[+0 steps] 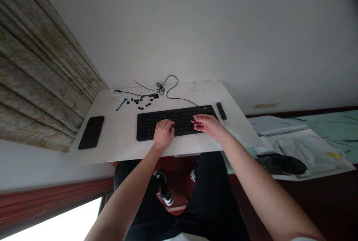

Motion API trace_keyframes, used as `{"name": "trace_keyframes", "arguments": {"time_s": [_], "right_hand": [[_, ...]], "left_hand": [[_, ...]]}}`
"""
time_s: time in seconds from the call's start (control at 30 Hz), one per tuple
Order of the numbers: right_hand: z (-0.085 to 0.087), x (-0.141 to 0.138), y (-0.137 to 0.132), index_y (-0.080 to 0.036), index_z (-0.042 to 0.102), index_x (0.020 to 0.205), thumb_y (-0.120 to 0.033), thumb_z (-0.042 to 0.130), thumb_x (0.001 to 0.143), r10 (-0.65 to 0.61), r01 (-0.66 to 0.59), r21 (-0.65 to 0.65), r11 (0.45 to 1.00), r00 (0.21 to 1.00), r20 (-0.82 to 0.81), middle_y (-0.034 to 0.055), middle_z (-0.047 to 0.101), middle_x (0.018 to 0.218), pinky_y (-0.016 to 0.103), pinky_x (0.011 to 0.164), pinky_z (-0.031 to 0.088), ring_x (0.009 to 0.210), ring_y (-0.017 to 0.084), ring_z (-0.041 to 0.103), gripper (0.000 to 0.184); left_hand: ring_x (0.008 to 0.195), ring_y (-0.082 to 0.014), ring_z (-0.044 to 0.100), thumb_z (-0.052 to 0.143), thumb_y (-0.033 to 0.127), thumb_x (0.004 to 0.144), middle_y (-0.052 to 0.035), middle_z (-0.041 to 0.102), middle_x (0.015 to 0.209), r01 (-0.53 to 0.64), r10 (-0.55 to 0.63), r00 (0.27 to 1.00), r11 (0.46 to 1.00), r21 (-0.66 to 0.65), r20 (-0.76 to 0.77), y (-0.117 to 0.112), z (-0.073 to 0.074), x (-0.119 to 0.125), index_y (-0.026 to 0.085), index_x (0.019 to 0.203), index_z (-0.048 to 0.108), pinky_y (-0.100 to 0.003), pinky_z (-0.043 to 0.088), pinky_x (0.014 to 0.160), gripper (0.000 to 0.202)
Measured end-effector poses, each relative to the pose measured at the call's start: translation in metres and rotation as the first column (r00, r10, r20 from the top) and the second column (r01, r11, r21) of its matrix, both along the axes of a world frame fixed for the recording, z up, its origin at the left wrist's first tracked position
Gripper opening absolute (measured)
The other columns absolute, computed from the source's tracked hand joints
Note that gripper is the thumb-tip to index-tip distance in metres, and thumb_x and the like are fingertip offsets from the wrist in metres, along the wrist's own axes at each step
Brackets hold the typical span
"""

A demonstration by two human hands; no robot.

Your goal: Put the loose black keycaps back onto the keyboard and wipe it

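Left hand (164,133) curled, right hand (209,126) flatter on black keyboard (179,120), grips seemingly empty.

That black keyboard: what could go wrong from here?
The loose black keycaps lie close to the keyboard's cable, so a tug on it might scatter them or drag some off the white desk. Pressing hard with the left hand and right hand might also shift the black keyboard toward those pieces.
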State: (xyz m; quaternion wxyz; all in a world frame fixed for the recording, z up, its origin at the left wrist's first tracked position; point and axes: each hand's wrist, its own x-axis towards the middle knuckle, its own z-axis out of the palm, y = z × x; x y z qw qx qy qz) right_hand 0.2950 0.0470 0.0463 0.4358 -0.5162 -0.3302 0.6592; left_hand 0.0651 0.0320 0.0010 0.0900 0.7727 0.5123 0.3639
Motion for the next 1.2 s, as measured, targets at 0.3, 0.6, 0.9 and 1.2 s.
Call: {"name": "trace_keyframes", "arguments": {"time_s": [0.3,0.6,0.9,1.2], "right_hand": [[0.000,0.002,0.001,-0.020,0.075,0.091,-0.029,0.087,0.066,0.064,-0.066,-0.026,0.997,0.996,-0.066,0.0029,0.074,0.081,0.029,0.068,0.059,0.062,0.011,0.065,0.029],[0.002,0.003,-0.002,-0.020,0.077,0.093,-0.027,0.083,0.071,0.064,-0.066,-0.031,0.997,0.996,-0.068,0.0042,0.075,0.083,0.027,0.067,0.058,0.063,0.011,0.065,0.024],[0.000,0.005,-0.001,-0.020,0.077,0.097,-0.029,0.081,0.074,0.092,-0.093,-0.020,0.995,0.994,-0.053,0.0045,0.074,0.085,0.028,0.069,0.059,0.064,0.011,0.065,0.025],[-0.003,-0.016,0.028,-0.014,0.074,0.084,-0.019,0.077,0.079,0.136,-0.157,0.069,0.985,0.961,0.242,0.0079,0.073,0.077,0.028,0.066,0.060,0.070,0.015,0.068,0.008]], "left_hand": [[0.093,-0.0229,0.063,0.050,0.007,0.086,-0.0069,0.069,0.096,0.005,-0.006,1.000,1.000,-0.011,-0.010,0.000,-0.001,0.000,0.020,0.094,0.066,-0.040,0.047,0.088,0.022],[0.092,-0.0230,0.063,0.051,0.006,0.085,-0.0069,0.069,0.096,0.012,-0.012,1.000,1.000,-0.001,-0.012,0.000,-0.001,0.000,0.020,0.093,0.066,-0.041,0.047,0.088,0.022],[0.092,-0.0233,0.063,0.051,0.006,0.086,-0.0071,0.069,0.096,0.010,-0.010,1.000,1.000,-0.006,-0.016,0.000,-0.001,0.000,0.020,0.094,0.066,-0.040,0.046,0.087,0.022],[0.099,-0.0238,0.061,0.053,0.010,0.087,-0.0076,0.068,0.102,0.061,-0.063,0.983,0.998,-0.017,-0.173,-0.002,0.000,0.003,0.019,0.096,0.067,-0.042,0.045,0.093,0.018]]}}
